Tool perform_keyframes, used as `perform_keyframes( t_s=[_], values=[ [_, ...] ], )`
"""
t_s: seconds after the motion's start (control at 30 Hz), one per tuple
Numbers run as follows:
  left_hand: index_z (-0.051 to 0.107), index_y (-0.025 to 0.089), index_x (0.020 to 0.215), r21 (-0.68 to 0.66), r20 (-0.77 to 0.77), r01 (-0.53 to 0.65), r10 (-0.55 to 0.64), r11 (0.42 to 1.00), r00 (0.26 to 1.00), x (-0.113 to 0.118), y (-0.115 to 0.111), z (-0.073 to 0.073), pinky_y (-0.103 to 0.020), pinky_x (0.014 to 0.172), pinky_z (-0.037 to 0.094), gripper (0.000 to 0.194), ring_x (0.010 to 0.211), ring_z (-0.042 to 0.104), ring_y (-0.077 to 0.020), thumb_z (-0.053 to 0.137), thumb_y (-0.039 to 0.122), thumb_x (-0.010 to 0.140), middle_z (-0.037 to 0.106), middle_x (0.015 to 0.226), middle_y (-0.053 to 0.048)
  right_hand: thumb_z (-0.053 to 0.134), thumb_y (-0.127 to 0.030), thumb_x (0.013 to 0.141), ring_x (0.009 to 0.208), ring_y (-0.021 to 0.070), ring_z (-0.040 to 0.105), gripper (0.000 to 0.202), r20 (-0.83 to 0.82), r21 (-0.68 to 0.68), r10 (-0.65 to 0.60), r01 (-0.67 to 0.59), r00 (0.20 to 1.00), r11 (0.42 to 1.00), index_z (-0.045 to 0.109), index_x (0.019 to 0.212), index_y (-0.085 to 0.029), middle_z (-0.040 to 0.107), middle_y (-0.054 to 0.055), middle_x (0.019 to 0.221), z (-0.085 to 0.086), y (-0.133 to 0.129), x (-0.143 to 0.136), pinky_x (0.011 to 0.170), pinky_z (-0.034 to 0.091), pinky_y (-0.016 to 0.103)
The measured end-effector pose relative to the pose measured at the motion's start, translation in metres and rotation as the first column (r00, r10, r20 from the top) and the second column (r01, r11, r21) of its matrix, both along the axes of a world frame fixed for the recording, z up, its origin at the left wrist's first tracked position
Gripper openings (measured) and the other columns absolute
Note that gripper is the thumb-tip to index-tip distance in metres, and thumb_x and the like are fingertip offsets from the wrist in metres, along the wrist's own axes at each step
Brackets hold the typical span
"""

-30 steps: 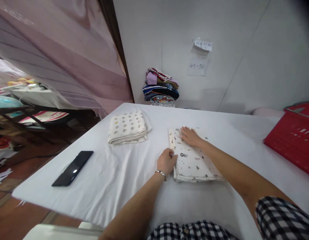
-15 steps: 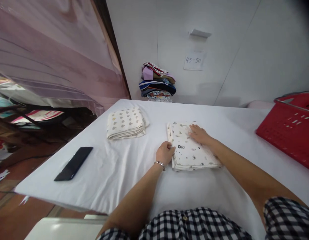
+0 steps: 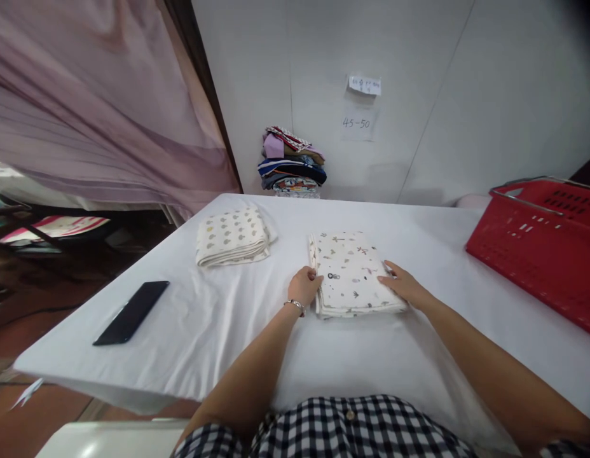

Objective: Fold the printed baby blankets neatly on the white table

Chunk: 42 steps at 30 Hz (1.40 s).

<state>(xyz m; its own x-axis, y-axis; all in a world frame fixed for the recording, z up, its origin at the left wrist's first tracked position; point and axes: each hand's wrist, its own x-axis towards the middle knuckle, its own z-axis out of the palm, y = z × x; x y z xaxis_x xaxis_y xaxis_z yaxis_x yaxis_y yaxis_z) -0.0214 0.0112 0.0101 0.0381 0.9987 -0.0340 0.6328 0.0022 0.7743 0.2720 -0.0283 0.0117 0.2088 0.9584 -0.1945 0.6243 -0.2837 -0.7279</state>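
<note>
A folded white cloth with small plant and animal prints lies on the table in front of me. My left hand is closed on its left edge, the thumb on top and the other fingers bent at the side. At the right edge, my right hand touches the cloth with its thumb and fingers apart; some of its fingertips are hard to make out. Farther left lies a second folded cloth, cream with rows of grey-green motifs, which neither hand touches.
A black phone lies near the left edge of the white-covered table. On the right stands a red plastic basket with a metal handle. A pile of folded clothes rises by the wall behind. A pink curtain hangs at the left.
My right hand has moved from the top of the printed cloth to its right edge, nearer me. My left hand stays at the left edge. The view has shifted slightly.
</note>
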Motion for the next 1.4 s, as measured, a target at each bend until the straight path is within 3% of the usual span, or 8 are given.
perform_keyframes(
  t_s=[0.3, 0.47, 0.57, 0.73, 0.87, 1.03, 1.2, 1.4],
  values=[
    [0.058, 0.021, 0.1, -0.09, -0.02, -0.017, 0.015, 0.996, 1.0, -0.008, -0.012, 0.012, -0.026, 0.075, 0.042, 0.029, 0.087, 0.06, -0.0175, 0.058, 0.041, 0.078, 0.066, 0.098, -0.003, 0.048, -0.053, 0.081, 0.11, 0.0276, 0.055, 0.07, 0.152, 0.003, 0.06, -0.062, 0.987, 0.998, 0.03, 0.142, -0.023, 0.048, 0.012, 0.134, 0.005, -0.025, -0.006, 0.095, 0.043, 0.041],
    [0.046, 0.021, 0.12, -0.13, -0.029, 0.021, -0.025, 0.991, 0.999, -0.013, -0.039, 0.011, -0.026, 0.072, 0.043, 0.057, 0.086, 0.06, -0.0183, 0.058, 0.052, 0.074, 0.063, 0.102, -0.005, 0.039, -0.053, 0.087, 0.131, 0.0293, 0.034, 0.061, 0.374, 0.165, 0.101, -0.174, 0.922, 0.971, 0.037, 0.138, -0.02, 0.035, 0.008, 0.145, 0.009, -0.044, -0.021, 0.104, 0.035, 0.044],
    [0.046, 0.02, 0.119, -0.106, -0.055, 0.029, -0.035, 0.994, 0.998, -0.014, -0.048, 0.007, -0.026, 0.07, 0.042, 0.051, 0.081, 0.06, -0.0174, 0.059, 0.043, 0.075, 0.063, 0.094, -0.003, 0.035, -0.052, 0.09, 0.135, 0.0265, 0.026, 0.056, 0.485, 0.251, 0.239, -0.396, 0.841, 0.883, 0.037, 0.139, -0.024, 0.03, 0.005, 0.147, 0.005, -0.059, -0.036, 0.108, 0.029, 0.044],
    [0.051, 0.021, 0.1, -0.095, -0.05, -0.012, 0.007, 0.995, 0.999, -0.013, -0.049, 0.005, -0.025, 0.067, 0.042, 0.031, 0.074, 0.06, -0.0153, 0.06, 0.035, 0.074, 0.063, 0.085, -0.001, 0.038, -0.049, 0.091, 0.133, 0.0258, 0.031, 0.05, 0.642, 0.129, 0.502, -0.727, 0.579, 0.674, 0.039, 0.137, -0.027, 0.038, 0.005, 0.143, -0.003, -0.071, -0.052, 0.11, 0.02, 0.052],
    [0.051, 0.021, 0.086, -0.106, -0.021, -0.038, 0.036, 0.994, 0.999, -0.014, -0.054, 0.009, -0.024, 0.062, 0.04, 0.025, 0.071, 0.059, -0.0152, 0.06, 0.042, 0.075, 0.062, 0.078, 0.0, 0.037, -0.043, 0.093, 0.132, 0.0255, 0.032, 0.046, 0.67, 0.204, 0.454, -0.734, 0.587, 0.648, 0.04, 0.135, -0.025, 0.04, 0.006, 0.142, 0.006, -0.07, -0.06, 0.108, 0.023, 0.052],
    [0.052, 0.021, 0.077, -0.102, 0.009, -0.018, 0.019, 0.995, 1.0, -0.015, -0.063, 0.012, -0.024, 0.062, 0.04, 0.022, 0.069, 0.058, -0.0148, 0.06, 0.041, 0.074, 0.061, 0.07, 0.001, 0.04, -0.033, 0.093, 0.116, 0.0238, 0.048, 0.033, 0.609, 0.322, 0.514, -0.781, 0.604, 0.535, 0.052, 0.122, -0.022, 0.055, 0.008, 0.125, 0.025, -0.064, -0.096, 0.097, 0.038, 0.044],
    [0.056, 0.02, 0.072, -0.103, 0.012, -0.002, 0.003, 0.995, 1.0, -0.018, -0.066, 0.014, -0.024, 0.064, 0.042, 0.013, 0.07, 0.059, -0.0147, 0.059, 0.032, 0.074, 0.062, 0.068, 0.001, 0.045, -0.026, 0.091, 0.089, 0.0211, 0.052, 0.023, 0.605, 0.286, 0.526, -0.78, 0.597, 0.557, 0.059, 0.107, -0.018, 0.059, 0.009, 0.098, 0.022, -0.056, -0.131, 0.077, 0.043, 0.035],
    [0.061, 0.019, 0.087, -0.122, 0.024, -0.003, 0.006, 0.992, 1.0, -0.022, -0.05, 0.014, -0.026, 0.072, 0.045, 0.019, 0.081, 0.062, -0.0171, 0.056, 0.035, 0.077, 0.068, 0.087, -0.004, 0.042, -0.025, 0.092, 0.083, 0.02, 0.048, 0.023, 0.681, 0.204, 0.503, -0.798, 0.532, 0.568, 0.061, 0.101, -0.016, 0.055, 0.008, 0.089, 0.013, -0.053, -0.141, 0.073, 0.038, 0.033]
  ],
)
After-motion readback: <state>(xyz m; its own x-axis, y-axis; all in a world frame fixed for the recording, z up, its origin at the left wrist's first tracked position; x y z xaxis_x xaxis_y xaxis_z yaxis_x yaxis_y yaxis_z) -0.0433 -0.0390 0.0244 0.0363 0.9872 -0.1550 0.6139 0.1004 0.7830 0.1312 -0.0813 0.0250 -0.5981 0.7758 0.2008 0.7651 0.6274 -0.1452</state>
